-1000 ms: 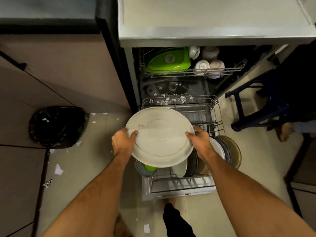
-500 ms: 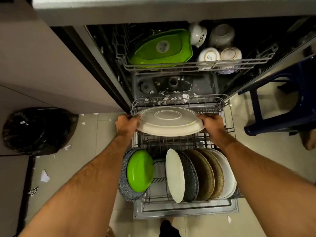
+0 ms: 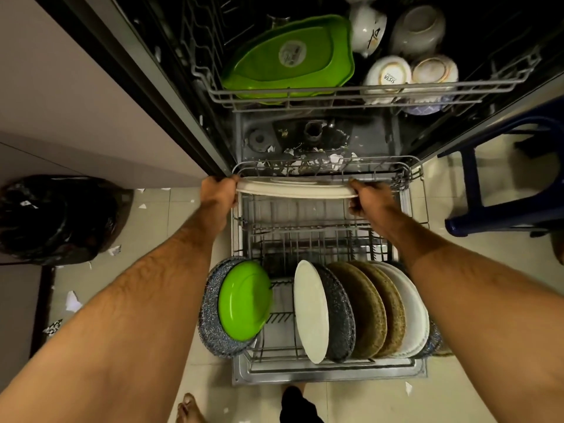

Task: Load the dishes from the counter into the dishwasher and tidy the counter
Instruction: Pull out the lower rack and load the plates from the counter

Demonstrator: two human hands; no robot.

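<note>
An open dishwasher fills the view ahead of two bare forearms that reach forward and down. Its lower rack is pulled out beneath the hands; the upper rack sits above and beyond them.

The left hand is closed around the left rim of a large white plate, fingers curled under and thumb on top. The right hand grips the right rim the same way, though its fingers are blurred. The plate is seen almost edge-on, a pale thin band stretched between the hands at the far end of the lower rack; whether it touches the wires cannot be told.

Nearer than the hands, a row of plates stands on edge below the right forearm: white, dark speckled, two brown, then white, the last partly hidden by the arm. Below the left forearm a green plate leans on a grey speckled one.

Beyond the hands, the upper rack holds a green container and several upturned cups, cut off at the top. White scraps litter the tub floor.

Left of the left hand, a black rubbish bag sits on the tiled floor. Right of the right hand stands a blue stool, partly out of frame.
</note>
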